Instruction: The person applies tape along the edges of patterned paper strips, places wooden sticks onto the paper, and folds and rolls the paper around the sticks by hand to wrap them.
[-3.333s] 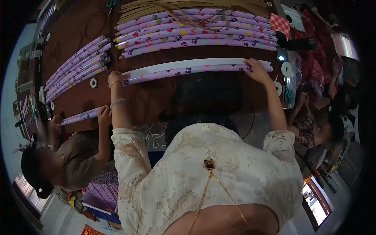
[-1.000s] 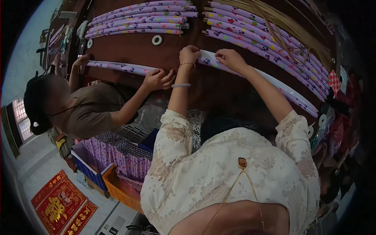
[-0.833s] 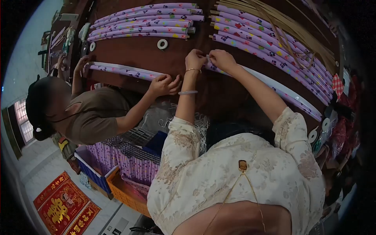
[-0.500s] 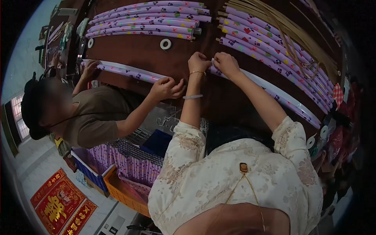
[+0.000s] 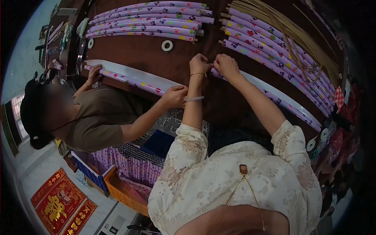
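Note:
In front of me on the dark brown table [image 5: 184, 58] lies a partly rolled, purple patterned sheet [image 5: 274, 97], its white underside showing along the far edge. At the sheet's left end, my left hand [image 5: 200, 64] has its fingers pinched together; whatever is in them is too small to make out. My right hand [image 5: 227, 65] is closed just beside it, over that same end, and its fingertips hide what they grip. The two hands nearly touch. A white tape roll [image 5: 167, 46] lies beyond my left hand.
On the left, a co-worker [image 5: 98, 117] holds another purple sheet [image 5: 137, 83] with both hands, one close to my left wrist. Finished-looking purple rolls [image 5: 145, 29] and rolls with brown strips [image 5: 262, 51] lie at the back. An orange crate [image 5: 125, 199] stands below.
My hands have stayed near the sheet's end, their fingertips shifting slightly. The co-worker's sheet shows more white, and that person's nearer hand has closed and moved toward my left wrist.

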Available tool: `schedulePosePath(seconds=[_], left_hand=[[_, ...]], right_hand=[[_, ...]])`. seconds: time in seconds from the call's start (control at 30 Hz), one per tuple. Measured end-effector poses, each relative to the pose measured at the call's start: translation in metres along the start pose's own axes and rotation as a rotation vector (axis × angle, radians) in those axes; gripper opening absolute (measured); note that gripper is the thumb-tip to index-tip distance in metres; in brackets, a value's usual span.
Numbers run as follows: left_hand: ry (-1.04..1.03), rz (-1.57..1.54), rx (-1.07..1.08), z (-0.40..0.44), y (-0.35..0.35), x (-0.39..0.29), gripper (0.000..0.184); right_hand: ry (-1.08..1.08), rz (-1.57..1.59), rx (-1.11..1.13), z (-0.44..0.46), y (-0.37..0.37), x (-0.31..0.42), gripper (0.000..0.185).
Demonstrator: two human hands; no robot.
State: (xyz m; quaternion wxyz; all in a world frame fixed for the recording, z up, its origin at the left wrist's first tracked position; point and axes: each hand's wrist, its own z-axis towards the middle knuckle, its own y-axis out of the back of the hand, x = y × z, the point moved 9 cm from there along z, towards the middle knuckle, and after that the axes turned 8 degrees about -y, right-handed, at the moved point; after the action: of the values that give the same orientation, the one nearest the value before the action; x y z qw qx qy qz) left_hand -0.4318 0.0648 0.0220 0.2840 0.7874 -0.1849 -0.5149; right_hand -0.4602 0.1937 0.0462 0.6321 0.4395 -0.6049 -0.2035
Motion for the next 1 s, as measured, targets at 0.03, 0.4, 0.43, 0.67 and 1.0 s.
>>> schedulePosePath(seconds=[0.03,0.4,0.43,0.67,1.0], left_hand=[[-0.006,-0.001,-0.008,0.001,0.000,0.000,0.034],[0.018,-0.080,-0.029,0.004,-0.002,0.008,0.030],[0.021,-0.077,-0.027,0.005,-0.002,0.008,0.031],[0.009,-0.051,-0.025,0.007,-0.005,0.010,0.032],[0.022,-0.056,0.004,0.010,-0.010,0.015,0.035]], right_hand=[[0.011,0.011,-0.008,0.000,0.001,0.000,0.015],[0.003,0.044,0.005,-0.002,0.005,0.003,0.014],[-0.006,0.043,0.014,-0.002,0.006,0.004,0.014],[-0.031,-0.078,-0.041,-0.005,-0.002,0.002,0.014],[-0.057,-0.067,-0.117,-0.009,0.004,-0.009,0.014]])
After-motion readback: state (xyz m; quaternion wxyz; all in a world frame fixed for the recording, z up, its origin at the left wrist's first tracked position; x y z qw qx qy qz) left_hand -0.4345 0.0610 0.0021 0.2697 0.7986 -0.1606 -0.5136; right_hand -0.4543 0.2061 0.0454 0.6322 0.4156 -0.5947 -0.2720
